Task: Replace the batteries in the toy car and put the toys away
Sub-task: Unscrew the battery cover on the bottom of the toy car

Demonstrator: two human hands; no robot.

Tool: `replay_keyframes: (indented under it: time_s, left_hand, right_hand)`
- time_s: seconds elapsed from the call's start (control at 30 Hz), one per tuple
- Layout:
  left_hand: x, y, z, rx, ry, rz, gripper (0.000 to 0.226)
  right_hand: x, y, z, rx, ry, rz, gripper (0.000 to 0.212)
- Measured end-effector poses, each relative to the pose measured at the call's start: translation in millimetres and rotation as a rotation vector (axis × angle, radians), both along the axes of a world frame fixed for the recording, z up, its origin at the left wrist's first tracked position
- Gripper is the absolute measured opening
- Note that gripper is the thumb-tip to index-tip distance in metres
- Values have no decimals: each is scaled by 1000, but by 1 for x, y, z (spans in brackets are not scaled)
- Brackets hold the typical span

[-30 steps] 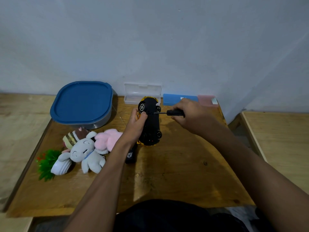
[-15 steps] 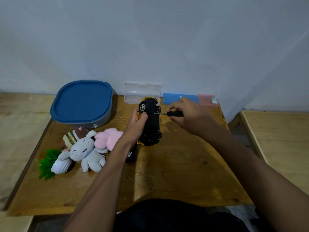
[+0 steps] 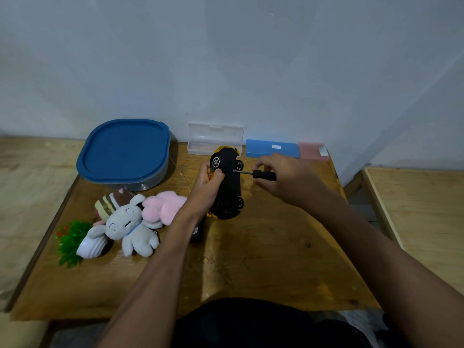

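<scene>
- Since the car (image 3: pixel 227 187) has its black underside showing, I'm guessing the battery swap is only getting started? Where's everything at?

- Early days, I'd say. The car is just right of the tub (image 3: pixel 125 151), lengthwise away from the person, and its near end looks to be resting on the desk (image 3: pixel 251 267). The left hand (image 3: pixel 206 192) is wrapped round the side of the car that faces the tub, thumb over the edge of the underside, holding it steady. The right hand (image 3: pixel 283 177), further right of the tub, pinches a small screwdriver (image 3: pixel 263 175) by its black handle. The tip is against the underside up by the far wheels. So it's the battery cover screw, I reckon. I can't tell which way it's being turned, and I don't see a cover off or any loose batteries.

- So nothing's been put away?

- Nope. The tub has its blue lid on. A grey plush (image 3: pixel 130 227), a pink plush (image 3: pixel 163 204) and a striped plush (image 3: pixel 110 203) lie heaped just in front of it, with a little fake plant (image 3: pixel 72 242) at the tub's front left. Something black (image 3: pixel 198 232) pokes out under the left forearm, front right of the tub. Maybe a remote, can't tell. A clear case (image 3: pixel 216 139), a blue case (image 3: pixel 272 148) and a pink case (image 3: pixel 311 150) line the wall to the right of the tub. My read is that the cover, the swap, closing up and all the tidying are left to do.
</scene>
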State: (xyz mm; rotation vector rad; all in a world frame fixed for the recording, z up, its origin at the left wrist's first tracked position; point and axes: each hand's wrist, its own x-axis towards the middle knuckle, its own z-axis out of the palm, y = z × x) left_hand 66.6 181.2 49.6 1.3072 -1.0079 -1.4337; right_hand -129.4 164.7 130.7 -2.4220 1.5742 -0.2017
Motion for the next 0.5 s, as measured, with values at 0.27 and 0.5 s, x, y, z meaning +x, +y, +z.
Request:
replay_keyframes:
  time_s: [0.27, 0.5]
  left_hand:
    - [-7, -1, 0, 17, -4, -6, 19]
    - [-7, -4, -2, 38, -20, -17, 19]
  right_hand:
    - [1, -4, -4, -82, 130, -16, 41]
    - [-4, -9, -1, -30, 96, 27, 24]
